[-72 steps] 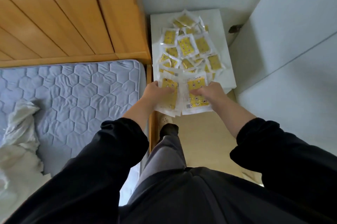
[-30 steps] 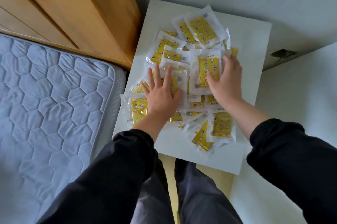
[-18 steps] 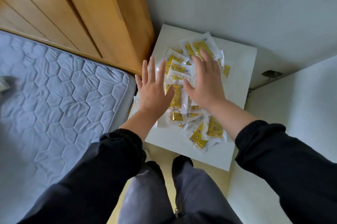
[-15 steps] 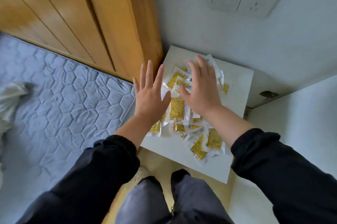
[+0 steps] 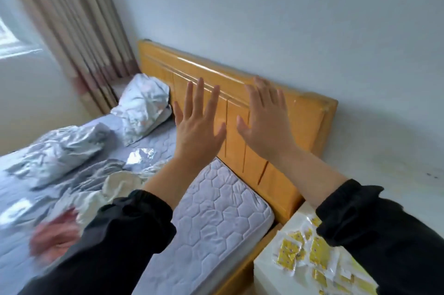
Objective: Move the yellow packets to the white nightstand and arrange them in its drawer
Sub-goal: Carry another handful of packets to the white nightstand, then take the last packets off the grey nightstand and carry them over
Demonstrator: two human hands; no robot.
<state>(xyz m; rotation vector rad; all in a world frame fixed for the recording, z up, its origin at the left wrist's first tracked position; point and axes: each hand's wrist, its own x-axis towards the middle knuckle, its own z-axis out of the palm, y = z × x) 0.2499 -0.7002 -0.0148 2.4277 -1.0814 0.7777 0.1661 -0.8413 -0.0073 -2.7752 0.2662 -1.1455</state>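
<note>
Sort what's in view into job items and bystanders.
Job: yellow packets, white nightstand under them, left hand and right hand, both open and empty.
Lying about: pillow, crumpled bedding, mattress, wooden headboard, curtain.

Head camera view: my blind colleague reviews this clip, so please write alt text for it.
The left hand and right hand are raised, open and empty, before a wooden headboard. Yellow packets lie scattered on the white nightstand at lower right, beside the bed.
</note>
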